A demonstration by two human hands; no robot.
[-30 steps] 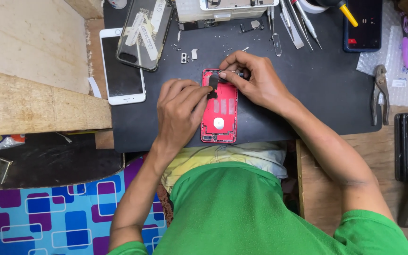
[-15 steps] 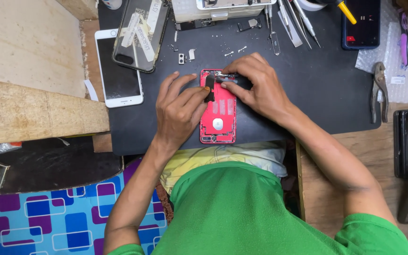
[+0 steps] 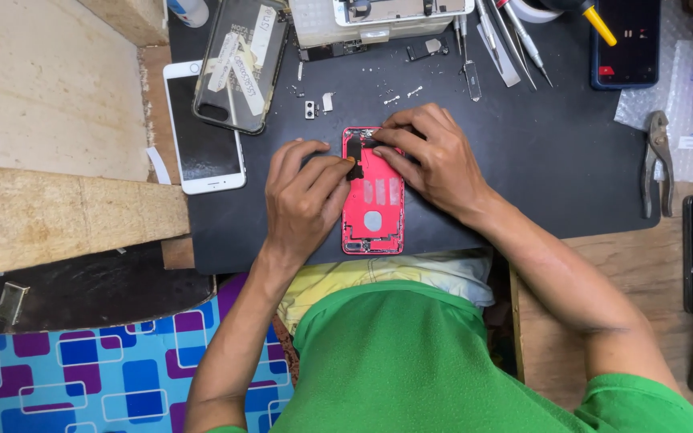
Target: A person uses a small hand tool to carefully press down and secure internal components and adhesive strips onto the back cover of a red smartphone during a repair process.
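Single head view, straight down, close over black mat

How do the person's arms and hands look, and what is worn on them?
Both the left hand and the right hand are bare, with no gloves, rings or watch visible. The forearms are uncovered; short green sleeves of a T-shirt end near the shoulders.

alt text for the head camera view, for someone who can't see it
Seen from above, a person's left hand and right hand press on an opened red phone shell lying on a black mat, with a white phone and pliers nearby.
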